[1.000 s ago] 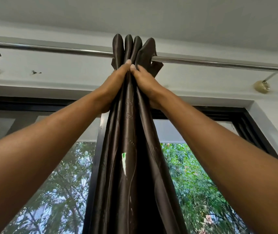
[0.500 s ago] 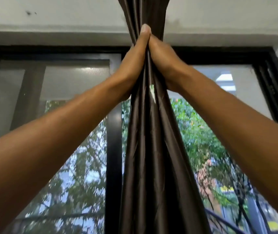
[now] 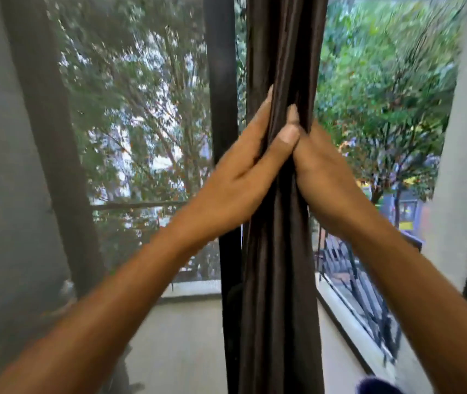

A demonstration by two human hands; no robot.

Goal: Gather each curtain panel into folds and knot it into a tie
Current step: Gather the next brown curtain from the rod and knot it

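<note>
Curtain [image 3: 280,280] gathered: our left hand [image 3: 235,183] and right hand [image 3: 323,177] slid down, fingers [image 3: 259,118] clamped round it; knot next.

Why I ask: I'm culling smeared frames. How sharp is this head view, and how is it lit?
Head view: motion blur smears the trees and window frame; the left hand and right hand gripping the curtain panel are soft-edged but readable. Head view: daylight from outside backlights the curtain panel, so its folds read nearly black.
</note>
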